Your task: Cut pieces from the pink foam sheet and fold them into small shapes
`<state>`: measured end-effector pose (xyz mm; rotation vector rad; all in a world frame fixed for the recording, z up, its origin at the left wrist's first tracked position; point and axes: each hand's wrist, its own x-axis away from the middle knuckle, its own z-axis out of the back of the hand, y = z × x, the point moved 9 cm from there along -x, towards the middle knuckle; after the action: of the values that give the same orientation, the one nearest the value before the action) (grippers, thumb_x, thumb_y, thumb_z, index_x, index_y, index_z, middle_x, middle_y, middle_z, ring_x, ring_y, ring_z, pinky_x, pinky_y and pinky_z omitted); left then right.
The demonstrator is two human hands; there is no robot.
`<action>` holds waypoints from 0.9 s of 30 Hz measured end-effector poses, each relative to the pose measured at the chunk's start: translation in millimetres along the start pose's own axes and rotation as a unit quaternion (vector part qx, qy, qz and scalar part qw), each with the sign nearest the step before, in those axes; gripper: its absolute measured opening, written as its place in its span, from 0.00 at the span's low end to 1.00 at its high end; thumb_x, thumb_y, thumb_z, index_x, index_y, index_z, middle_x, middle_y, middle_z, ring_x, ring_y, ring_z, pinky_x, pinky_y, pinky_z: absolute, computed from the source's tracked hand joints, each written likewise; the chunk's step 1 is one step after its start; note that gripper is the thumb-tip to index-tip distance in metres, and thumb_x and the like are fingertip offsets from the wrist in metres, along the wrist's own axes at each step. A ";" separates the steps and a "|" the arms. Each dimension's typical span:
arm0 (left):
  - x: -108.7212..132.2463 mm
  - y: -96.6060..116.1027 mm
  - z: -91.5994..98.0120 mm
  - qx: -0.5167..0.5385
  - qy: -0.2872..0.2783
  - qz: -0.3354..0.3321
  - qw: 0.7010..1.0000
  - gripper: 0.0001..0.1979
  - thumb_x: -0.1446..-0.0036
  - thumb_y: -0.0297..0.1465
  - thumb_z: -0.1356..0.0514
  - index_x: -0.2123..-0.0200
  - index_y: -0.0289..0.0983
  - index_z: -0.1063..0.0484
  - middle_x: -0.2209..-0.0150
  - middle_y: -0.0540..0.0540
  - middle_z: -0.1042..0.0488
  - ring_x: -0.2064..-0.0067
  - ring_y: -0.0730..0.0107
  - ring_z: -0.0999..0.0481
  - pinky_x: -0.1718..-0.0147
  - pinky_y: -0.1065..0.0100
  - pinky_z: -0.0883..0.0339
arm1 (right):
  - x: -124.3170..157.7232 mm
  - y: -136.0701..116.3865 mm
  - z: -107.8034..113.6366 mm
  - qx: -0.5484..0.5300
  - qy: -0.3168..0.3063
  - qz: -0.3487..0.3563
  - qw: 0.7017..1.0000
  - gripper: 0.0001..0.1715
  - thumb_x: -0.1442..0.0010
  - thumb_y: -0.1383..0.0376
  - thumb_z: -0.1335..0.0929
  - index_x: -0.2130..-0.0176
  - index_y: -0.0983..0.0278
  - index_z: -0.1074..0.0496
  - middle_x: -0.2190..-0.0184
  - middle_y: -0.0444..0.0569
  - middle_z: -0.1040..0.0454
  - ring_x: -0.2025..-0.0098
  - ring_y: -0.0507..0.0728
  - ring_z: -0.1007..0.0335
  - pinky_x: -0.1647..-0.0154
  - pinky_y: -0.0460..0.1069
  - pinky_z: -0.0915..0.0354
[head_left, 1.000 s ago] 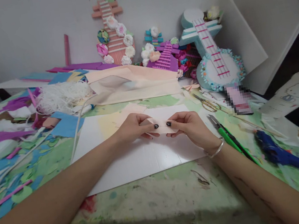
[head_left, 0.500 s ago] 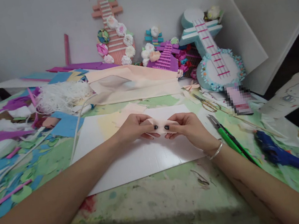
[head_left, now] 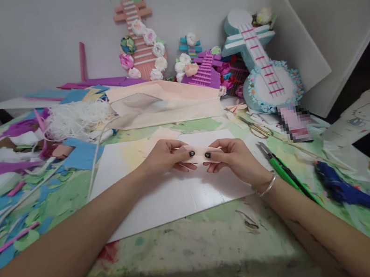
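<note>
A small pale pink piece of paper [head_left: 199,153] is stretched between my two hands, above a white board [head_left: 167,203]. My left hand [head_left: 170,156] pinches its left end, thumb on the near side. The right end is pinched by my right hand [head_left: 228,154] in the same way. Both thumbs show dark nails, and the fingers behind the paper are partly hidden. Pale yellow and peach paper sheets [head_left: 135,150] lie on the far part of the board, beyond my left hand.
Right of the board lie gold-handled scissors [head_left: 261,130], a green utility knife [head_left: 288,175] and a blue glue gun [head_left: 357,194]. Folded peach paper [head_left: 167,99] lies behind. Paper scraps and white shredded strands [head_left: 77,118] cover the left. Decorated instrument models [head_left: 268,67] stand along the wall.
The paper between my fingers looks flatter and more drawn out than before. My fingers have shifted only slightly; everything else stays in place.
</note>
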<state>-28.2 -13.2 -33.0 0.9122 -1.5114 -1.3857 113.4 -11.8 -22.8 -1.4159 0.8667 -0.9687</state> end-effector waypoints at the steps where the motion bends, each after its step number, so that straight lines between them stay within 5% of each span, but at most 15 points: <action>1: -0.1 -0.7 0.8 0.002 0.001 0.001 1.000 0.17 0.51 0.36 0.32 0.61 0.30 0.26 0.71 0.40 0.21 0.68 0.63 0.19 0.72 0.72 0.27 | 0.1 0.1 0.3 -0.008 -0.003 0.000 1.000 0.19 0.56 0.58 0.24 0.68 0.67 0.28 0.77 0.50 0.22 0.79 0.53 0.26 0.78 0.45 0.30; 10: 0.3 2.4 0.6 0.111 -0.011 -0.011 0.994 0.18 0.57 0.31 0.29 0.60 0.34 0.24 0.69 0.42 0.20 0.68 0.64 0.19 0.71 0.73 0.28 | 0.7 -3.8 2.0 -0.114 -0.034 0.023 0.993 0.15 0.51 0.64 0.26 0.61 0.65 0.23 0.74 0.49 0.21 0.75 0.52 0.25 0.74 0.43 0.30; 27: 2.6 4.4 -1.1 0.185 -0.023 -0.012 0.982 0.09 0.56 0.23 0.37 0.68 0.34 0.22 0.71 0.43 0.20 0.71 0.67 0.20 0.68 0.70 0.28 | 1.5 -7.2 0.3 -0.143 -0.045 0.036 0.988 0.08 0.55 0.71 0.29 0.71 0.62 0.22 0.77 0.44 0.25 0.73 0.50 0.32 0.66 0.48 0.34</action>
<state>-27.9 -15.5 -28.3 1.1332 -1.8357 -1.1665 114.0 -12.6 -15.5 -1.6459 1.0109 -0.7410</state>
